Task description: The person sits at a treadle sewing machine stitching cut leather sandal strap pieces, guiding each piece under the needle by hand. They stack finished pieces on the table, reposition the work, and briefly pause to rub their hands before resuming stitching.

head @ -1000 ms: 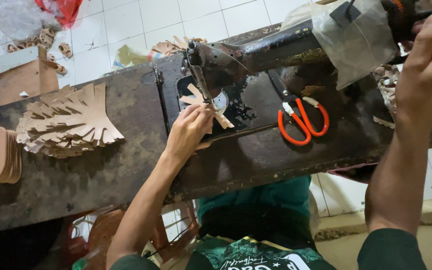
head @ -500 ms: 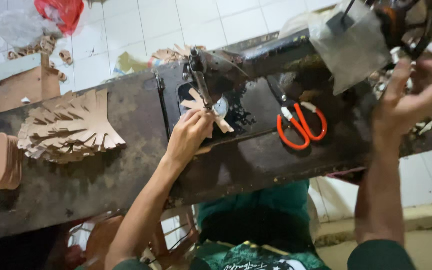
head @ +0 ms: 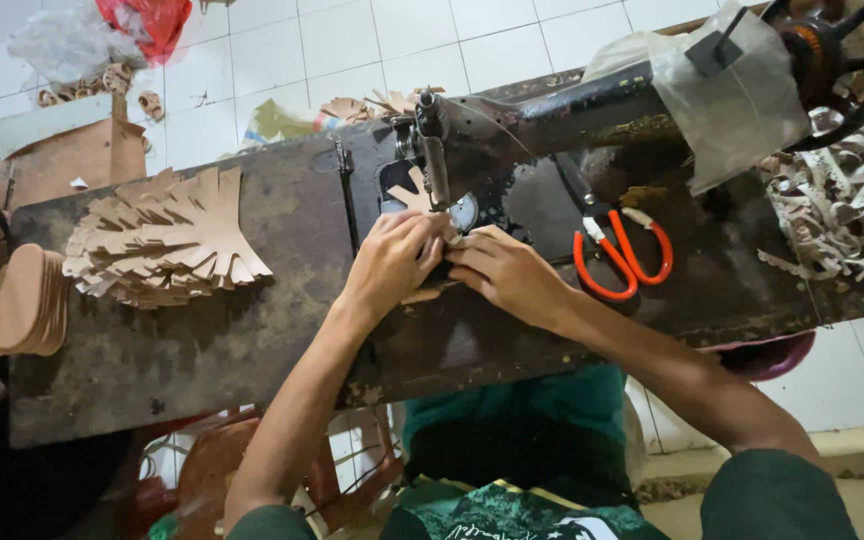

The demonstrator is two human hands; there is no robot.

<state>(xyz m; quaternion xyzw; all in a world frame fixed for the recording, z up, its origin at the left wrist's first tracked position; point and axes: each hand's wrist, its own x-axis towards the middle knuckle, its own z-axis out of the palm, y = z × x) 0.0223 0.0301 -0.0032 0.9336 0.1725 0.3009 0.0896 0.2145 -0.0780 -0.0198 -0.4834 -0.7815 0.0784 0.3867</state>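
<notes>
My left hand (head: pixel 392 262) and my right hand (head: pixel 505 272) meet on a tan leather piece (head: pixel 414 193) lying under the needle of a black sewing machine (head: pixel 552 115). Both hands press and pinch the piece at the needle plate; fingertips nearly touch each other. Most of the piece is hidden beneath my fingers. The machine stands on a dark, worn table (head: pixel 282 330).
Orange-handled scissors (head: pixel 620 252) lie right of my right hand. A stack of cut tan leather pieces (head: pixel 162 240) sits at the left, with rounded tan pieces (head: pixel 24 300) at the table's left edge. Leather scraps (head: pixel 837 215) pile at the right, below the handwheel (head: pixel 837 60).
My right hand came down from the handwheel at the upper right and joined the left hand on the leather piece at the needle. The left hand stayed in place.
</notes>
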